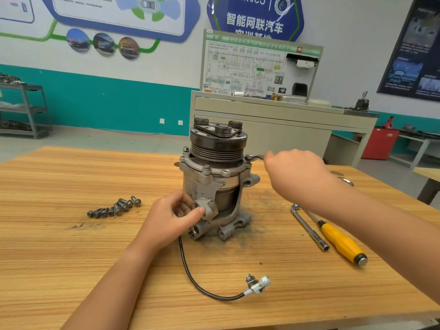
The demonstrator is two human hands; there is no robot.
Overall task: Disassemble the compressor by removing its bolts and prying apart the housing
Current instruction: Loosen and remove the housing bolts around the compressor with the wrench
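On the compressor (pixel 215 148), left hand (pixel 172 214) grips; right hand (pixel 295 171) apparently holds wrench (pixel 252 158).

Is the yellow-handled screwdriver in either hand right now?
No: the screwdriver lies on the table beside the socket wrench, while the right hand holds a small spanner at the compressor and the left hand grips its housing.

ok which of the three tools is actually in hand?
The small wrench in the right hand; the L-handle socket wrench and yellow screwdriver lie on the table.
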